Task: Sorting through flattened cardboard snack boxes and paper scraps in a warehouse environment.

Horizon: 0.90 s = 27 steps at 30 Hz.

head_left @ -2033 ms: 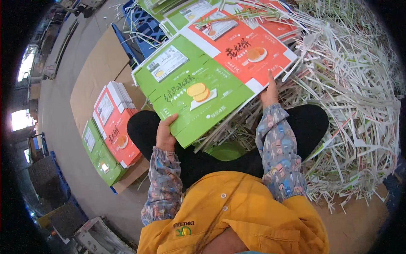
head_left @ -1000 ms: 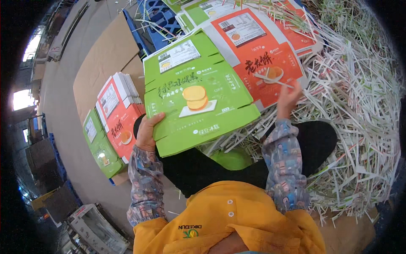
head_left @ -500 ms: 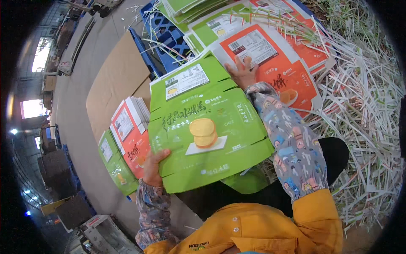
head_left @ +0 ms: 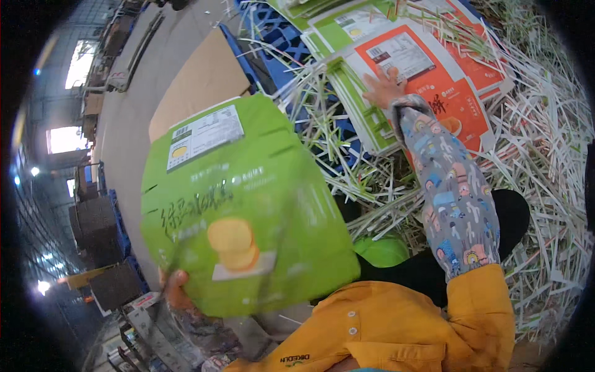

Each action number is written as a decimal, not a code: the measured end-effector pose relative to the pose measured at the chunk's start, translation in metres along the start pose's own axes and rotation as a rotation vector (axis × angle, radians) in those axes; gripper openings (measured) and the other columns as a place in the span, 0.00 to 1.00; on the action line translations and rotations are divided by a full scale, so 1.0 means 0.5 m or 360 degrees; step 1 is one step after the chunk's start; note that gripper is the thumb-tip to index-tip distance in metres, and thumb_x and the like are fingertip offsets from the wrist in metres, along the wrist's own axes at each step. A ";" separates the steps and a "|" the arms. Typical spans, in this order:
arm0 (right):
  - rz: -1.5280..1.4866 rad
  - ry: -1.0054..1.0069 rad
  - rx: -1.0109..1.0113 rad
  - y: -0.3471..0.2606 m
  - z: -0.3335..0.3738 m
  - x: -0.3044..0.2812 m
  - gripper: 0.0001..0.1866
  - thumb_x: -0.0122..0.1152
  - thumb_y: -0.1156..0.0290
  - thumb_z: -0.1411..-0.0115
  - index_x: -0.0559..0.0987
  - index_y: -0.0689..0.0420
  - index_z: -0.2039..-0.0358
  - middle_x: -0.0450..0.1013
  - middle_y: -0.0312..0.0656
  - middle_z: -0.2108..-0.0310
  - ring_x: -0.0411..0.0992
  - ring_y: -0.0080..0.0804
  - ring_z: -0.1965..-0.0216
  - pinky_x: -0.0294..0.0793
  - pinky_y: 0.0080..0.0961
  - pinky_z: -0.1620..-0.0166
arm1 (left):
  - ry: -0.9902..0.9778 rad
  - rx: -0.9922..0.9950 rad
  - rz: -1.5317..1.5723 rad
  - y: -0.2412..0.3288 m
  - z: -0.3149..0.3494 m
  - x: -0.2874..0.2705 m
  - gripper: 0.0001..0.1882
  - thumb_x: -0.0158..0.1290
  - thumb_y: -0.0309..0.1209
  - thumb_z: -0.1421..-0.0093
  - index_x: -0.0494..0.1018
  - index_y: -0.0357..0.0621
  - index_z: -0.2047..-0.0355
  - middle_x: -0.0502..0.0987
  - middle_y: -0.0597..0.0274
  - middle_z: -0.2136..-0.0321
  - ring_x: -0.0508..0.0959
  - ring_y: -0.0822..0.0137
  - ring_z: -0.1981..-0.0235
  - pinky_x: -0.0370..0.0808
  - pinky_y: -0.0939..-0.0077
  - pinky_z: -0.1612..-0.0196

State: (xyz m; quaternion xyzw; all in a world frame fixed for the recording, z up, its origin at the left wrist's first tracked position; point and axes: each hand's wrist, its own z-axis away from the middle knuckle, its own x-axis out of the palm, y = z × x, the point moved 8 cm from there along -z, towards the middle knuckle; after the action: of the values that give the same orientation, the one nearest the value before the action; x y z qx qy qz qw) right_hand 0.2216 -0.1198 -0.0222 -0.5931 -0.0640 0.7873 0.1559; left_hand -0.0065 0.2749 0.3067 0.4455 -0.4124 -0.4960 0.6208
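Observation:
My left hand [head_left: 176, 290] grips a flat green printed carton blank [head_left: 297, 211] by its lower left corner, with the thumb on the printed face. Pictured on that blank are yellow round cakes and a white label; it is tilted and slightly blurred. My right hand [head_left: 385, 88], its fingers spread, rests on an orange-red carton blank [head_left: 452, 99] at the upper right. Under that blank, green cut edges [head_left: 356, 102] of other blanks show on the left side.
Shredded paper strips [head_left: 539, 204] heap along the right side and lie over a blue plastic pallet [head_left: 273, 37]. More green blanks [head_left: 322, 28] are stacked at the far end. Brown cardboard [head_left: 201, 80] lies at left. A rounded green object [head_left: 381, 251] is near my lap.
The green blank has moved left and toward me in my left hand, away from the pile. It now covers the small stack at left. My right hand has stayed on the orange-red blank.

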 end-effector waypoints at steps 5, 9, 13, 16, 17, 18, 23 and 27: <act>-0.1150 0.0535 -0.0339 -0.006 0.078 -0.038 0.24 0.50 0.54 0.50 0.70 0.61 0.61 0.66 0.52 0.60 0.64 0.43 0.57 0.61 0.34 0.55 | 0.0140 0.0141 -0.0122 -0.008 -0.025 0.059 0.23 0.48 0.23 0.59 0.63 0.33 0.58 0.72 0.51 0.68 0.74 0.60 0.69 0.73 0.71 0.66; -0.1610 0.0270 -0.0137 0.044 0.249 -0.065 0.18 0.50 0.60 0.49 0.72 0.65 0.70 0.69 0.47 0.76 0.68 0.33 0.72 0.65 0.25 0.66 | -0.0283 -0.0004 -0.0639 0.003 -0.064 0.141 0.16 0.50 0.23 0.57 0.69 0.33 0.65 0.74 0.58 0.73 0.74 0.69 0.72 0.70 0.79 0.70; -0.1873 0.0184 0.0153 0.149 0.350 -0.082 0.13 0.48 0.61 0.46 0.73 0.58 0.70 0.68 0.33 0.75 0.65 0.17 0.72 0.64 0.16 0.69 | -0.0629 0.0238 -0.0793 0.018 -0.088 0.257 0.12 0.52 0.26 0.55 0.71 0.33 0.69 0.74 0.62 0.77 0.73 0.73 0.75 0.68 0.81 0.73; -0.2060 0.0478 0.0214 0.190 0.418 -0.158 0.14 0.48 0.60 0.45 0.73 0.59 0.71 0.69 0.34 0.74 0.66 0.19 0.70 0.66 0.16 0.68 | -0.0951 0.0387 -0.1019 0.000 -0.124 0.328 0.12 0.50 0.26 0.53 0.70 0.33 0.67 0.74 0.62 0.77 0.72 0.75 0.75 0.68 0.80 0.73; -0.2091 0.0513 0.0235 0.193 0.436 -0.180 0.14 0.48 0.61 0.45 0.73 0.60 0.70 0.70 0.36 0.72 0.67 0.20 0.68 0.67 0.17 0.66 | -0.1021 0.0539 -0.1101 -0.009 -0.139 0.349 0.13 0.51 0.26 0.54 0.70 0.36 0.66 0.74 0.59 0.77 0.72 0.72 0.76 0.68 0.78 0.73; -0.2070 0.0540 0.0240 0.209 0.449 -0.200 0.14 0.48 0.61 0.45 0.73 0.60 0.70 0.70 0.36 0.72 0.67 0.20 0.68 0.67 0.17 0.66 | -0.1116 0.0694 -0.1169 -0.019 -0.150 0.384 0.14 0.51 0.27 0.55 0.70 0.39 0.65 0.75 0.57 0.76 0.73 0.69 0.77 0.68 0.77 0.73; -0.1683 0.1081 0.0003 0.252 0.485 -0.300 0.15 0.54 0.65 0.48 0.71 0.63 0.64 0.68 0.40 0.69 0.67 0.26 0.66 0.66 0.22 0.62 | -0.0962 0.1265 -0.1761 -0.060 -0.192 0.522 0.11 0.49 0.33 0.56 0.72 0.45 0.71 0.74 0.51 0.77 0.73 0.54 0.75 0.69 0.67 0.72; -0.0866 0.1489 -0.0297 0.180 0.486 -0.396 0.22 0.57 0.70 0.54 0.66 0.60 0.57 0.64 0.44 0.58 0.62 0.37 0.55 0.61 0.29 0.52 | -0.0851 0.1334 -0.2387 -0.178 -0.249 0.559 0.09 0.47 0.37 0.57 0.71 0.46 0.78 0.73 0.53 0.80 0.74 0.53 0.74 0.69 0.60 0.72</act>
State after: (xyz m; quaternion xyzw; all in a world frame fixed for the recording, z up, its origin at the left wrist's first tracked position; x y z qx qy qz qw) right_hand 0.0238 -0.2477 0.2031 -0.8533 -0.2084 0.3618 0.3123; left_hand 0.1370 0.0083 0.2078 0.6573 -0.2909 -0.6669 -0.1963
